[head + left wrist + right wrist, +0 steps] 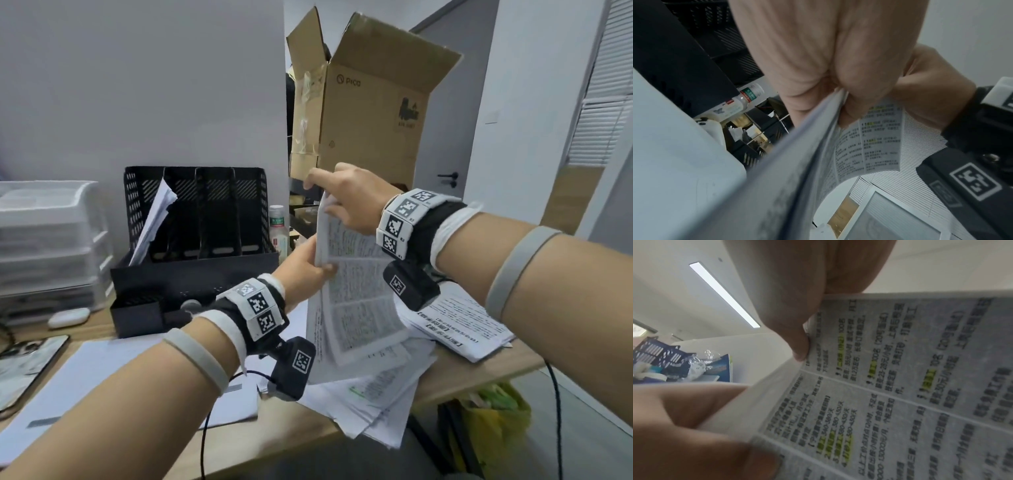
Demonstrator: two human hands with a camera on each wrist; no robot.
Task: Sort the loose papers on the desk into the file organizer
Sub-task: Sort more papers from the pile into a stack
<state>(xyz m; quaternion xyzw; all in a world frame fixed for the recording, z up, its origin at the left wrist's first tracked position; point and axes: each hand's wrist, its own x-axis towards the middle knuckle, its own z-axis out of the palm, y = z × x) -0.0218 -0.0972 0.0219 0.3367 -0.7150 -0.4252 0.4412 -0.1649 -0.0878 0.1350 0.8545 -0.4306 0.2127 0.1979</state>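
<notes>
One black file organizer [205, 219] stands at the far left of the desk, showing four upright slots; one bundle of white sheets [154, 219] leans in its leftmost slot. Two hands are in view: the left hand [301, 263] and the right hand [346, 195], both gripping one sheaf of printed papers [356, 291]. Two further heaps of loose papers lie on the desk: one near pile [373, 397] under the sheaf and one stack [459, 325] to the right. One open cardboard box [370, 113] stands far right. One small bottle [279, 233] sits just beside the organizer. One white drawer unit [51, 240] stands at the far left.
</notes>
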